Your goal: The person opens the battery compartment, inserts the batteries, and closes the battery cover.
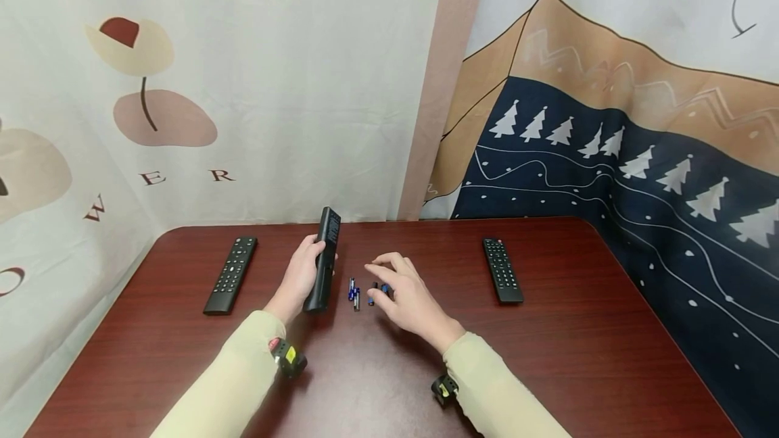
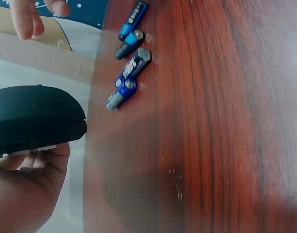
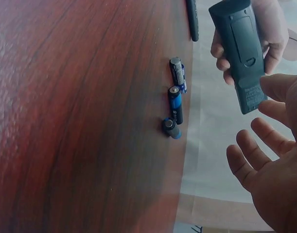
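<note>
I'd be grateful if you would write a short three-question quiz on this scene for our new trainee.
1. Which hand holds a remote?
2. True or false: the battery cover on that remote is off.
3. How many batteries lie on the table? A) two B) four C) six

Key: 1. The left hand. 2. False; it is in place. 3. B.

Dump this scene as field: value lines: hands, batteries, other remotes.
Left hand: grips black remote control
Battery cover: on
Right hand: holds nothing, fingers spread
Batteries: four, lying on wooden table
Left-side remote: on table, buttons up
Right-side remote: on table, buttons up
</note>
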`<act>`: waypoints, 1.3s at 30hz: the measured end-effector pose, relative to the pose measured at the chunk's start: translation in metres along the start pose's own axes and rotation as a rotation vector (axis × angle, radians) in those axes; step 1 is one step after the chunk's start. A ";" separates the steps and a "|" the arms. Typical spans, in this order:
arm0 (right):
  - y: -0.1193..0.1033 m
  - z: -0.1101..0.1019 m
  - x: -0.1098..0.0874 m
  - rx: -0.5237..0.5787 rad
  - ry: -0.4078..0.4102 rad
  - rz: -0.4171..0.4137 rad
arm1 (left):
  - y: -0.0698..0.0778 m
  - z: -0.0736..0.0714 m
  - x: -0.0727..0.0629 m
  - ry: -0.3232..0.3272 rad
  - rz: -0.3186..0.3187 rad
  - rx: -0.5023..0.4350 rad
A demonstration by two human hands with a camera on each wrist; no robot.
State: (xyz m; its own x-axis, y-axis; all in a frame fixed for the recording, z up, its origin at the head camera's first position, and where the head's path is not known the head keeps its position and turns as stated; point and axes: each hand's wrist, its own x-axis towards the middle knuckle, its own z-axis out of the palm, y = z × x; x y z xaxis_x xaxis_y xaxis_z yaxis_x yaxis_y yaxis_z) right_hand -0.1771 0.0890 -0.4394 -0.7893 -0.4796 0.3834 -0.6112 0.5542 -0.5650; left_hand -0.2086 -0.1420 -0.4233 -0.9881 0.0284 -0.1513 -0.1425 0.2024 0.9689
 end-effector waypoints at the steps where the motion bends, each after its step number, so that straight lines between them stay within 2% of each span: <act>1: 0.001 -0.001 0.000 0.001 -0.001 0.005 | 0.000 -0.001 0.000 0.003 -0.005 0.011; 10: 0.007 -0.005 -0.003 -0.005 0.007 0.024 | -0.004 -0.013 0.002 0.047 -0.002 0.055; 17: 0.013 -0.009 -0.006 -0.017 0.015 0.029 | -0.007 -0.019 0.003 0.095 -0.005 0.164; 23: 0.017 -0.013 -0.008 -0.022 0.018 0.040 | -0.011 -0.024 0.002 0.103 -0.031 0.226; 39: 0.038 -0.028 -0.018 -0.049 0.052 0.112 | -0.015 -0.035 0.002 0.117 -0.011 0.408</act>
State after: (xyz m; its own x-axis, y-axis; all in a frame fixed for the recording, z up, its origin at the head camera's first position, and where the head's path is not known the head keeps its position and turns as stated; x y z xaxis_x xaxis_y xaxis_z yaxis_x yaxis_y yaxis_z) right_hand -0.1872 0.1379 -0.4471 -0.8537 -0.3782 0.3579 -0.5206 0.6352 -0.5705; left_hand -0.2105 -0.1790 -0.4310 -0.9900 -0.0827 -0.1146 -0.1414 0.5737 0.8068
